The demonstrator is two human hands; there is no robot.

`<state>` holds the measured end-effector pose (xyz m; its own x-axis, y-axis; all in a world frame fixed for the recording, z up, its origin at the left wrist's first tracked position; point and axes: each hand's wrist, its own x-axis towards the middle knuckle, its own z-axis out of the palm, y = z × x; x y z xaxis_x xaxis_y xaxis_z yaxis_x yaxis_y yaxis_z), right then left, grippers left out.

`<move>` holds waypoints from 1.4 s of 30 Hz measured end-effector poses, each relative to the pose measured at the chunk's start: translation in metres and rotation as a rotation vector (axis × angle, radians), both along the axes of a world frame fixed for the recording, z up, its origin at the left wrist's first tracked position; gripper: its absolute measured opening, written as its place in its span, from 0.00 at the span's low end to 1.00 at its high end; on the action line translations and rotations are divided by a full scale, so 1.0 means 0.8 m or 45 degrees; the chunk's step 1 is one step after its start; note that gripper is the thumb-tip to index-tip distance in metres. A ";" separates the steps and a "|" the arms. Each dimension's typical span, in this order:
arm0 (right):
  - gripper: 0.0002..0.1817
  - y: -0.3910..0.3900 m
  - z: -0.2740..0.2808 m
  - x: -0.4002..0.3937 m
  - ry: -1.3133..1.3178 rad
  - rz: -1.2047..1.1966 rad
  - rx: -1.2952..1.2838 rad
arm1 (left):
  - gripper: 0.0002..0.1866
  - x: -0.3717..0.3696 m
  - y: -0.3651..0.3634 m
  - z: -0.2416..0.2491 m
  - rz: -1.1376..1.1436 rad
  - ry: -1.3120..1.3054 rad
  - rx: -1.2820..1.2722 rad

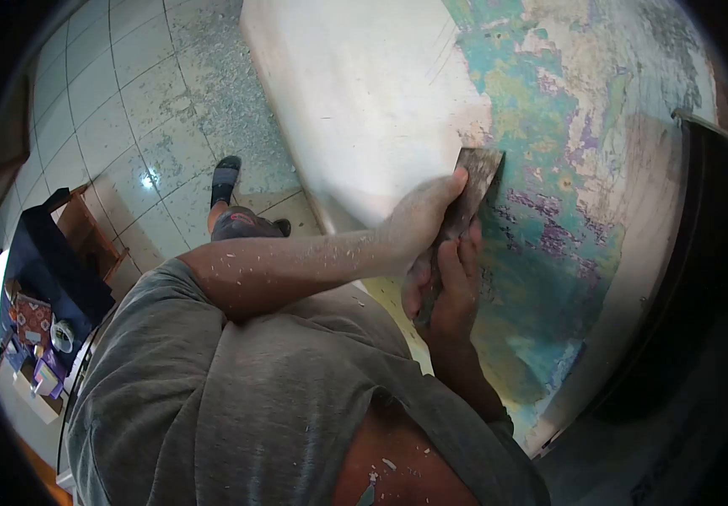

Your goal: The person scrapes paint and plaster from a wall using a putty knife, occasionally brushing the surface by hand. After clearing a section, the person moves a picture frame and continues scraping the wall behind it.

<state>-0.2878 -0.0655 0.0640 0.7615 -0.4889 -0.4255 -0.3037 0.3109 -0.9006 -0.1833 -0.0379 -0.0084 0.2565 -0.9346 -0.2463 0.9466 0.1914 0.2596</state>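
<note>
Head view: my left hand (423, 215) pinches the scraper (481, 166), thumb on its flat; my right hand (455, 291) curls fingers round its lower part. Scraper's between the surface (364, 93)'s side edges, where white meets green.

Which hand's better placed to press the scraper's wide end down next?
Left, I'd judge. The left hand holds the scraper nearer its wide end, thumb against the flat face; the right hand grips lower, farther from that end.
</note>
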 end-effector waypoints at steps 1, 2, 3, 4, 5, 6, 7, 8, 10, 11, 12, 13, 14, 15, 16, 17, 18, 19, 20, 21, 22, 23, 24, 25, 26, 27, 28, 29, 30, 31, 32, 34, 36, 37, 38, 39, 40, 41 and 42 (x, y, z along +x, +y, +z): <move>0.14 -0.002 0.007 -0.002 0.030 -0.008 0.019 | 0.29 -0.008 -0.006 0.001 0.112 -0.104 0.040; 0.14 -0.008 0.007 0.003 0.028 -0.008 0.011 | 0.31 -0.015 -0.012 -0.001 0.226 -0.207 0.083; 0.14 -0.015 0.003 0.012 0.040 0.019 -0.010 | 0.31 -0.006 -0.014 0.001 0.224 -0.204 0.081; 0.15 -0.020 -0.001 0.020 0.051 0.039 -0.030 | 0.32 0.013 -0.013 0.005 0.150 -0.056 0.073; 0.15 -0.024 -0.008 0.032 0.052 0.033 -0.030 | 0.33 0.033 -0.013 0.006 0.079 0.089 0.064; 0.14 -0.024 -0.016 0.046 0.011 0.068 -0.044 | 0.35 0.050 -0.008 -0.001 0.003 0.008 0.039; 0.14 -0.023 -0.021 0.055 -0.035 0.106 -0.057 | 0.35 0.049 -0.006 -0.001 0.005 0.000 0.042; 0.15 -0.018 -0.017 0.051 0.043 0.091 -0.107 | 0.34 0.045 -0.005 -0.001 0.031 0.004 0.048; 0.14 0.000 -0.008 0.026 0.024 0.032 -0.107 | 0.29 0.018 -0.006 -0.003 0.155 -0.010 0.062; 0.13 0.004 -0.008 0.019 0.006 -0.031 -0.105 | 0.26 0.003 -0.010 -0.010 0.139 0.021 -0.032; 0.15 0.002 -0.014 0.017 -0.130 -0.006 -0.006 | 0.26 0.009 -0.010 -0.010 0.144 0.006 -0.017; 0.15 -0.001 -0.023 0.019 -0.126 -0.006 0.001 | 0.26 0.011 -0.010 -0.011 0.129 -0.006 0.000; 0.18 -0.004 -0.032 0.022 -0.057 0.008 -0.097 | 0.26 0.016 -0.007 -0.017 0.115 0.000 0.001; 0.21 -0.006 -0.036 0.023 0.006 0.024 -0.198 | 0.26 0.029 0.000 -0.023 0.012 -0.076 -0.003; 0.21 -0.005 -0.034 0.021 0.000 0.018 -0.199 | 0.26 0.036 0.005 -0.026 -0.087 -0.158 -0.006; 0.20 -0.003 -0.032 0.020 0.009 -0.015 -0.148 | 0.26 0.031 0.004 -0.024 -0.088 -0.166 -0.006; 0.19 -0.002 -0.030 0.019 0.020 -0.046 -0.099 | 0.27 0.021 0.001 -0.019 -0.017 -0.172 0.010; 0.19 -0.002 -0.025 0.020 0.018 -0.045 -0.105 | 0.27 0.016 -0.003 -0.016 0.055 -0.174 0.023; 0.16 -0.003 -0.019 0.021 -0.026 -0.021 -0.087 | 0.27 0.017 -0.008 -0.017 0.057 -0.176 0.014; 0.13 -0.003 -0.013 0.023 -0.068 0.001 -0.066 | 0.28 0.022 -0.012 -0.015 0.118 -0.080 -0.005; 0.13 -0.005 -0.013 0.037 -0.064 -0.010 -0.069 | 0.28 0.027 -0.012 -0.009 0.169 0.019 -0.020; 0.13 -0.010 -0.019 0.064 -0.059 0.019 -0.138 | 0.31 0.050 -0.015 -0.009 0.113 0.157 0.051; 0.13 -0.014 -0.025 0.087 -0.053 0.052 -0.204 | 0.32 0.081 -0.008 -0.005 0.122 0.030 0.046; 0.13 -0.015 -0.031 0.101 -0.054 0.046 -0.199 | 0.33 0.102 -0.001 -0.005 0.136 -0.100 0.042; 0.11 -0.014 -0.035 0.117 -0.093 0.091 -0.138 | 0.33 0.109 0.000 -0.007 0.133 -0.110 0.046; 0.10 -0.014 -0.036 0.124 -0.129 0.136 -0.082 | 0.34 0.115 0.001 -0.008 0.158 -0.074 0.042; 0.11 -0.018 -0.037 0.121 -0.064 0.197 -0.158 | 0.36 0.117 0.002 -0.007 0.185 -0.030 0.035; 0.11 -0.016 -0.035 0.111 -0.061 0.201 -0.162 | 0.36 0.109 0.003 -0.007 0.188 -0.026 0.031; 0.13 -0.010 -0.031 0.091 -0.032 0.120 -0.162 | 0.35 0.091 0.005 -0.007 0.119 -0.066 0.058; 0.14 -0.003 -0.026 0.071 -0.002 0.040 -0.159 | 0.34 0.069 0.007 -0.008 0.050 -0.105 0.088; 0.14 0.000 -0.021 0.050 0.009 -0.011 -0.135 | 0.33 0.038 -0.002 -0.010 0.139 -0.023 0.103; 0.14 0.009 -0.003 0.020 0.023 -0.059 -0.106 | 0.32 -0.002 -0.001 0.005 0.232 0.060 0.124; 0.15 0.019 0.019 0.009 -0.037 -0.170 0.078 | 0.30 -0.013 0.009 0.027 0.153 -0.034 0.148; 0.15 0.012 0.017 0.015 -0.034 -0.175 0.079 | 0.30 -0.006 0.004 0.020 0.147 -0.032 0.149; 0.16 0.002 0.012 0.026 0.020 -0.123 0.078 | 0.29 0.008 -0.004 0.007 0.059 0.015 0.116; 0.18 -0.005 0.009 0.034 0.072 -0.064 0.075 | 0.29 0.021 -0.007 0.002 -0.023 0.060 0.080; 0.19 -0.002 0.005 0.039 0.078 -0.082 0.064 | 0.29 0.031 0.002 0.000 -0.004 -0.068 0.068; 0.19 0.000 0.005 0.038 0.070 -0.081 0.069 | 0.29 0.029 0.004 0.001 -0.004 -0.076 0.074; 0.19 0.005 0.006 0.032 0.037 -0.049 0.042 | 0.30 0.021 0.006 0.003 0.033 -0.065 0.066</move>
<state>-0.2619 -0.0616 0.0691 0.7294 -0.5031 -0.4636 -0.3169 0.3521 -0.8807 -0.1665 -0.0327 -0.0062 0.2941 -0.9139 -0.2800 0.9267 0.2009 0.3177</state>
